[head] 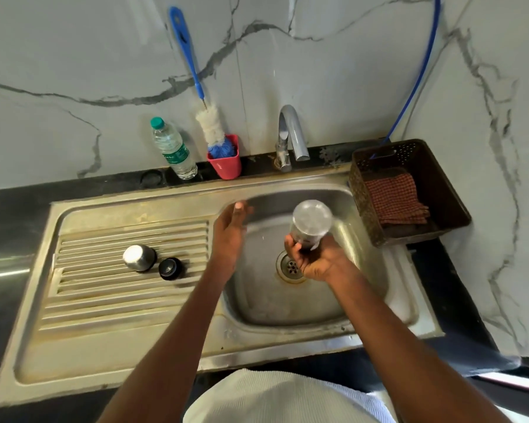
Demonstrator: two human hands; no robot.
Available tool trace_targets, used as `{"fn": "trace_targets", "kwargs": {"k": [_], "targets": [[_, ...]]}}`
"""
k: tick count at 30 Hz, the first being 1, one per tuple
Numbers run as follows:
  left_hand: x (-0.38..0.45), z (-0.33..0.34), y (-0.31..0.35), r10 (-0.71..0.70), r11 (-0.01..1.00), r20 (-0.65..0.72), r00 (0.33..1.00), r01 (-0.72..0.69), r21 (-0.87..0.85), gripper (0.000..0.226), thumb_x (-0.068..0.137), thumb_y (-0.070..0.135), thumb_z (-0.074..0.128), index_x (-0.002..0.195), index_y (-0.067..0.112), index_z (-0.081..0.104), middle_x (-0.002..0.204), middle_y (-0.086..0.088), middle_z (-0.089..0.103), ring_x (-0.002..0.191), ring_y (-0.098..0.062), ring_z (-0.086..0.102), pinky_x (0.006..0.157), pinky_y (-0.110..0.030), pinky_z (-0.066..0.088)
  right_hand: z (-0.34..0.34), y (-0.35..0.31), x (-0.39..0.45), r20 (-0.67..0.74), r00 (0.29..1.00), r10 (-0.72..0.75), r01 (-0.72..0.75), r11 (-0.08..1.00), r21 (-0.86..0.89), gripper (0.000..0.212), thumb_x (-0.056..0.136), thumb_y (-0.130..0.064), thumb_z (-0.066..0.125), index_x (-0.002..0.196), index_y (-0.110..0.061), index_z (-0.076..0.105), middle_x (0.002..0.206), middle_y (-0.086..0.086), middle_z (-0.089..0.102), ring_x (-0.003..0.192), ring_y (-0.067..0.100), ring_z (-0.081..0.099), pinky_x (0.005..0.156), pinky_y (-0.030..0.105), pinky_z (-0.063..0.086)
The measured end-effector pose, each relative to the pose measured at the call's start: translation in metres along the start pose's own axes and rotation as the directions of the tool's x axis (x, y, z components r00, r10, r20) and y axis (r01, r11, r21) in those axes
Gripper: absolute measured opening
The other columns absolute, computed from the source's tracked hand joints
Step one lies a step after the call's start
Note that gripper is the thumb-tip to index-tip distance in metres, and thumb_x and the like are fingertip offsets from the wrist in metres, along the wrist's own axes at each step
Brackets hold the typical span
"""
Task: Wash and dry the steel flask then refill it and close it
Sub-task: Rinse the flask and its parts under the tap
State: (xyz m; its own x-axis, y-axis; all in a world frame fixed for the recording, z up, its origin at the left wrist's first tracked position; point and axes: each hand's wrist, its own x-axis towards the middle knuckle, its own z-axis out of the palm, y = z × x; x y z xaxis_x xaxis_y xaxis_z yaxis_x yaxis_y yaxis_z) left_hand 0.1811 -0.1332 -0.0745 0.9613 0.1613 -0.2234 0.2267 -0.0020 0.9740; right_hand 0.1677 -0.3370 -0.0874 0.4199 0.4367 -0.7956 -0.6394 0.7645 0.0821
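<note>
dark worktop (9, 215) across the frame, steel sink (129, 340) set into it, basin right of centre. brown basket (440, 190) at right edge of sink, checked cloth (394, 199) inside. tap (290, 132) at upper centre. water bottle (173, 148) and red cup (226, 160) holding blue brush (193, 77) at upper left of centre. steel flask (310, 222) above basin, base toward camera, gripped near its lower end by right hand (315, 261), fingers curled round it. left hand (231, 230) flat, fingers straight, holding nothing, over basin's left edge. steel cap (138, 257) and black stopper (170, 268) on ribbed drainer, just beside each other.
</note>
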Motion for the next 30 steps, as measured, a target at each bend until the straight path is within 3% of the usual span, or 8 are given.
{"fn": "trace_targets", "kwargs": {"k": [5, 8, 11, 16, 23, 26, 28, 30], "targets": [[-0.044, -0.034, -0.005, 0.02, 1.0, -0.092, 0.996, -0.021, -0.015, 0.031, 0.111, 0.03, 0.051, 0.13, 0.012, 0.067, 0.114, -0.004, 0.079, 0.112, -0.013, 0.073, 0.082, -0.023, 0.055, 0.013, 0.015, -0.017, -0.023, 0.996, -0.088, 0.086, 0.995, -0.058, 0.053, 0.09, -0.046, 0.068, 0.091, 0.007, 0.071, 0.092, 0.022, 0.071, 0.07, 0.031, 0.073, 0.041, 0.028, 0.055], [-0.061, -0.047, 0.002, 0.008, 0.998, -0.148, 0.989, -0.016, -0.055, 0.032, 0.11, 0.033, 0.051, 0.125, 0.012, 0.069, 0.112, -0.006, 0.079, 0.114, -0.017, 0.072, 0.093, -0.037, 0.057, 0.008, 0.025, -0.014, -0.03, 0.994, -0.11, 0.108, 0.992, -0.061, 0.051, 0.09, -0.044, 0.067, 0.085, 0.007, 0.072, 0.086, 0.02, 0.073, 0.069, 0.031, 0.072, 0.041, 0.026, 0.054], [-0.07, -0.052, 0.008, -0.004, 0.999, -0.164, 0.987, -0.003, -0.048, 0.033, 0.109, 0.037, 0.053, 0.125, 0.014, 0.07, 0.112, -0.004, 0.08, 0.115, -0.019, 0.072, 0.106, -0.053, 0.053, -0.002, 0.036, -0.003, -0.097, 0.995, 0.01, -0.016, 0.998, -0.058, 0.046, 0.086, -0.044, 0.069, 0.096, 0.0, 0.068, 0.084, 0.017, 0.07, 0.061, 0.031, 0.072, 0.04, 0.028, 0.054], [-0.08, -0.052, 0.012, 0.11, 0.994, -0.063, 0.992, -0.109, 0.015, 0.026, 0.102, 0.016, 0.066, 0.125, 0.006, 0.07, 0.117, -0.009, 0.078, 0.118, -0.026, 0.07, 0.11, -0.059, 0.049, 0.006, 0.041, -0.01, -0.088, 0.996, -0.029, 0.023, 0.997, -0.076, 0.048, 0.086, -0.044, 0.068, 0.103, 0.001, 0.068, 0.095, 0.016, 0.07, 0.065, 0.032, 0.073, 0.04, 0.029, 0.054], [-0.101, -0.049, 0.021, 0.169, 0.935, 0.294, 0.941, -0.247, 0.254, 0.073, 0.078, 0.03, 0.092, 0.143, 0.026, 0.058, 0.133, 0.008, 0.066, 0.119, -0.007, 0.064, 0.098, -0.023, 0.054, 0.01, 0.081, -0.005, -0.104, 0.992, -0.075, 0.032, 0.931, -0.364, 0.057, 0.091, -0.046, 0.071, 0.112, 0.007, 0.067, 0.09, 0.024, 0.074, 0.065, 0.034, 0.074, 0.055, 0.039, 0.064], [-0.098, -0.056, 0.021, 0.226, 0.922, 0.256, 0.94, -0.291, 0.255, 0.081, 0.065, 0.043, 0.097, 0.136, 0.033, 0.061, 0.126, 0.011, 0.069, 0.115, -0.012, 0.066, 0.096, -0.032, 0.057, 0.012, 0.096, -0.005, -0.104, 0.993, -0.056, 0.003, 0.891, -0.454, 0.06, 0.094, -0.054, 0.065, 0.107, 0.004, 0.069, 0.085, 0.021, 0.074, 0.065, 0.03, 0.074, 0.059, 0.036, 0.064], [-0.092, -0.065, 0.027, 0.294, 0.892, 0.207, 0.933, -0.345, 0.292, 0.075, 0.062, 0.046, 0.097, 0.128, 0.035, 0.065, 0.12, 0.013, 0.071, 0.111, -0.013, 0.068, 0.095, -0.039, 0.058, 0.017, 0.107, -0.008, -0.136, 0.99, -0.046, -0.041, 0.817, -0.575, 0.077, 0.092, -0.072, 0.054, 0.109, 0.002, 0.069, 0.089, 0.021, 0.075, 0.071, 0.031, 0.074, 0.059, 0.035, 0.063], [-0.083, -0.078, 0.037, 0.326, 0.874, 0.179, 0.928, -0.368, 0.318, 0.073, 0.061, 0.049, 0.096, 0.126, 0.033, 0.065, 0.118, 0.014, 0.072, 0.109, -0.012, 0.068, 0.093, -0.038, 0.058, 0.021, 0.119, -0.012, -0.175, 0.942, -0.288, 0.004, 0.528, -0.849, 0.084, 0.086, -0.085, 0.045, 0.107, -0.008, 0.068, 0.09, 0.018, 0.077, 0.072, 0.03, 0.075, 0.066, 0.037, 0.062]]}}
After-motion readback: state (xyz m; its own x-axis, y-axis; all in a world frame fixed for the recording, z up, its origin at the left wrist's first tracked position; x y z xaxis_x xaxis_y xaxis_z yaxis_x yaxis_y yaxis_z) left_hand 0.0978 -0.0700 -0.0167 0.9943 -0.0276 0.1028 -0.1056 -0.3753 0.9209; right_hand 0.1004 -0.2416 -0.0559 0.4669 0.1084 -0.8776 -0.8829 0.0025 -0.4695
